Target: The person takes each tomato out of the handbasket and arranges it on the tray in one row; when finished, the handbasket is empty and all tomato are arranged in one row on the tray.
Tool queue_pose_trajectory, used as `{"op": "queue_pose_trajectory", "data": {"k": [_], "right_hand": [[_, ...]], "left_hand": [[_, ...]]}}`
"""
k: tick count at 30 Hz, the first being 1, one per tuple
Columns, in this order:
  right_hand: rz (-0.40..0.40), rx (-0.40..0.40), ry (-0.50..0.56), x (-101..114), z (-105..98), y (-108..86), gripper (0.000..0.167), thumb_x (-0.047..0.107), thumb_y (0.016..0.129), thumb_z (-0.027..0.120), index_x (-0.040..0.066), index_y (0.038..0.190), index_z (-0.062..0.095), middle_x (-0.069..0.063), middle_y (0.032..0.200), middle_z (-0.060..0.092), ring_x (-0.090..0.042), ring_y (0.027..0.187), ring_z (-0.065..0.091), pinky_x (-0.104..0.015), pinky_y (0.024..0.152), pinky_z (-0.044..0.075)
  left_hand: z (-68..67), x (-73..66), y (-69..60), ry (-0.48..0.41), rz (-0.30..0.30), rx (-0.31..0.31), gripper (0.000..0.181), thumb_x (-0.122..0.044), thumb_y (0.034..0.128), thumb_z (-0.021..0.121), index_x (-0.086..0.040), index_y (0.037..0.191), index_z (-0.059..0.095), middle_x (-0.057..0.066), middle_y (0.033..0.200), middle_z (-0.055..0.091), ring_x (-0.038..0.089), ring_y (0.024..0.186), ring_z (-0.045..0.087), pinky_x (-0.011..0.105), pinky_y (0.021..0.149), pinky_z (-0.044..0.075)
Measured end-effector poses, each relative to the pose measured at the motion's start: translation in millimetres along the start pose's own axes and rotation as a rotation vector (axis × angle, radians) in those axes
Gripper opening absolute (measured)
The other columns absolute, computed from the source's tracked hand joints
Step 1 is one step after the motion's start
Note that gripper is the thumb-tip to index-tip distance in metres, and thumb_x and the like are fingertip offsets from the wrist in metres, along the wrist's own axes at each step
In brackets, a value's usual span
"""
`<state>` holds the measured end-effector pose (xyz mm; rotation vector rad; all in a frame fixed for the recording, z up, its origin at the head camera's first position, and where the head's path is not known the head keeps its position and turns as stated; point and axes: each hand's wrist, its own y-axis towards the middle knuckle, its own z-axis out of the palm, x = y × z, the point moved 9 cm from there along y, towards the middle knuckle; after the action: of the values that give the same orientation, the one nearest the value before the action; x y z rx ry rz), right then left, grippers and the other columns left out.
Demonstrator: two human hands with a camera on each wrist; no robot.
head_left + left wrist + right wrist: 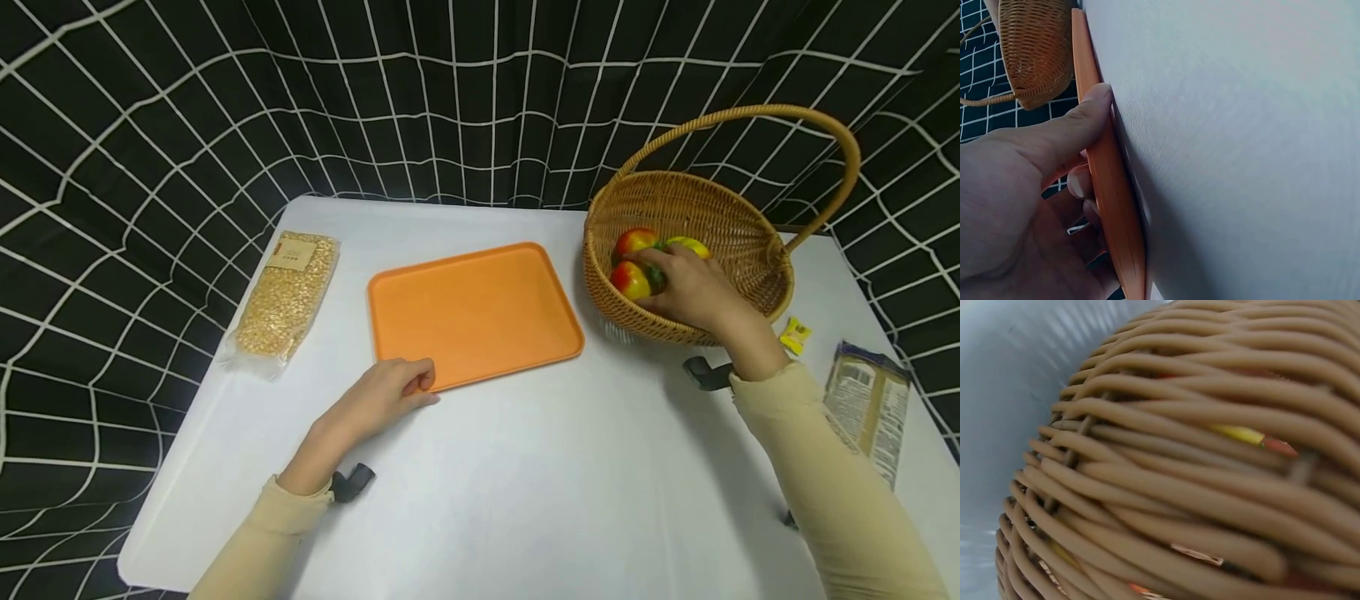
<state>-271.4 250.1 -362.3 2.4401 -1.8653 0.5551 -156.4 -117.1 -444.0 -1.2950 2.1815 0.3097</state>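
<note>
My left hand (386,393) is at the near-left part of an orange tray (476,312). In the left wrist view its thumb presses the outside of the tray's rim (1105,169), and the fingers curl on the other side. My right hand (693,283) reaches into a wicker basket (708,208) among fruit-like pieces. A red piece (636,240) and a red-yellow piece (630,281) lie by its fingers, and a yellow one (688,246) sits behind. Something dark green (656,279) shows under the hand; whether it is gripped is hidden. Only basket weave (1179,456) fills the right wrist view.
A clear bag of pale yellow grains (285,296) lies at the left of the white table (525,483). Right of the basket are a small yellow packet (795,335) and a printed package (870,404), partly behind the right sleeve. The basket's tall handle (750,115) arches above it.
</note>
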Motion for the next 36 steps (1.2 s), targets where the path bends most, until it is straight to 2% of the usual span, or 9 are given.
{"op": "queue_pose_trajectory", "data": {"k": [4, 8, 15, 19, 22, 28, 36], "right_hand": [[-0.013, -0.063, 0.073, 6.0, -8.8, -7.0, 0.073, 0.021, 0.090, 0.083, 0.014, 0.154, 0.050, -0.034, 0.143, 0.044, -0.053, 0.131, 0.043, -0.077, 0.111, 0.021], [-0.022, -0.138, 0.139, 12.4, -22.3, -12.9, 0.072, 0.018, 0.089, 0.085, 0.017, 0.153, 0.051, -0.032, 0.142, 0.040, -0.054, 0.126, 0.044, -0.069, 0.101, 0.024], [-0.040, -0.249, 0.196, 31.1, -51.6, -25.4, 0.076, 0.019, 0.088, 0.088, 0.024, 0.155, 0.052, -0.030, 0.142, 0.037, -0.054, 0.132, 0.036, -0.069, 0.101, 0.024], [-0.102, -0.316, 0.209, 52.6, -64.2, -32.8, 0.076, 0.018, 0.086, 0.091, 0.024, 0.152, 0.055, -0.026, 0.134, 0.039, -0.048, 0.130, 0.036, -0.064, 0.098, 0.024], [-0.180, -0.359, 0.228, 74.4, -68.7, -35.7, 0.075, 0.015, 0.083, 0.092, 0.021, 0.149, 0.058, -0.024, 0.129, 0.041, -0.043, 0.128, 0.037, -0.057, 0.095, 0.021], [-0.290, -0.379, 0.269, 117.7, -59.6, -24.9, 0.074, 0.014, 0.081, 0.093, 0.023, 0.147, 0.061, -0.020, 0.124, 0.045, -0.036, 0.123, 0.040, -0.050, 0.091, 0.020], [-0.348, -0.267, 0.275, 167.9, -19.7, 16.6, 0.072, 0.020, 0.081, 0.093, 0.023, 0.146, 0.063, -0.016, 0.123, 0.047, -0.033, 0.123, 0.044, -0.049, 0.093, 0.024]], "left_hand": [[0.7, -0.6, 0.6, 0.001, 0.000, 0.010, 0.024, -0.027, 0.0983, 0.077, -0.020, 0.090, 0.056, -0.008, 0.067, 0.036, 0.009, 0.069, 0.039, 0.028, 0.067, 0.033], [1.2, -0.1, 0.0, -0.002, -0.003, 0.015, 0.023, -0.027, 0.0985, 0.077, -0.020, 0.090, 0.056, -0.008, 0.068, 0.036, 0.010, 0.069, 0.038, 0.028, 0.067, 0.033], [1.6, -0.4, 0.0, 0.005, 0.002, 0.011, 0.024, -0.027, 0.0987, 0.077, -0.021, 0.090, 0.056, -0.009, 0.066, 0.035, 0.009, 0.067, 0.037, 0.028, 0.067, 0.032], [1.3, -1.2, 0.4, 0.012, 0.006, 0.008, 0.024, -0.027, 0.0989, 0.077, -0.020, 0.090, 0.055, -0.009, 0.067, 0.034, 0.009, 0.068, 0.037, 0.028, 0.067, 0.032], [1.1, -2.0, 0.0, 0.016, 0.003, 0.009, 0.024, -0.027, 0.0990, 0.076, -0.020, 0.090, 0.055, -0.008, 0.067, 0.034, 0.010, 0.068, 0.037, 0.028, 0.067, 0.032], [0.6, -2.2, -1.4, 0.022, -0.008, 0.013, 0.024, -0.028, 0.0993, 0.076, -0.021, 0.091, 0.055, -0.009, 0.067, 0.034, 0.010, 0.068, 0.037, 0.028, 0.067, 0.032], [1.5, -2.0, -0.7, 0.028, -0.001, 0.004, 0.024, -0.028, 0.0996, 0.076, -0.021, 0.090, 0.054, -0.009, 0.067, 0.034, 0.010, 0.068, 0.037, 0.028, 0.067, 0.031]]}}
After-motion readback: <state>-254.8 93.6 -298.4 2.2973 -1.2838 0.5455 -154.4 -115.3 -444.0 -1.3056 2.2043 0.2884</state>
